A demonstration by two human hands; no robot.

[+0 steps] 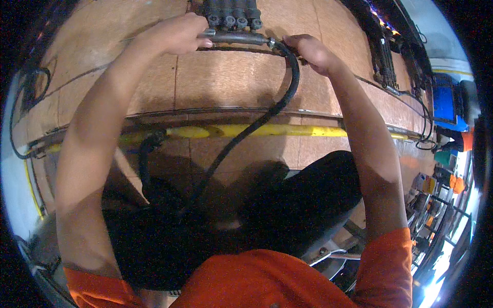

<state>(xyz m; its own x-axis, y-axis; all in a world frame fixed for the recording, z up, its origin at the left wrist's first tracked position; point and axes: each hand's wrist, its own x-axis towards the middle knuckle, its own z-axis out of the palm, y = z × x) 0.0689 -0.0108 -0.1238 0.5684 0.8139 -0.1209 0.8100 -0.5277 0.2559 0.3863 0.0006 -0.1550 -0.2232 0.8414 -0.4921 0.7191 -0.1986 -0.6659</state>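
A dark gas burner (233, 13) with several parallel tubes lies at the far edge of the tiled counter. Across its near end runs a metal pipe (239, 38). My left hand (182, 33) closes its fingers at the pipe's left end, beside a short silvery fitting. A black rubber hose (267, 115) joins the pipe's right end under a metal hose clamp (271, 43) and curves down toward my lap. Just right of that joint is my right hand (310, 51), its fingers curled and closed. What they hold, if anything, is hidden.
A yellow pipe (257, 131) runs sideways along the counter's near face, with a black valve or fitting (154, 138) on its left part. Another burner (386, 61) with a hose stands at the right, near flames. Blue containers (446, 105) and racks are farther right.
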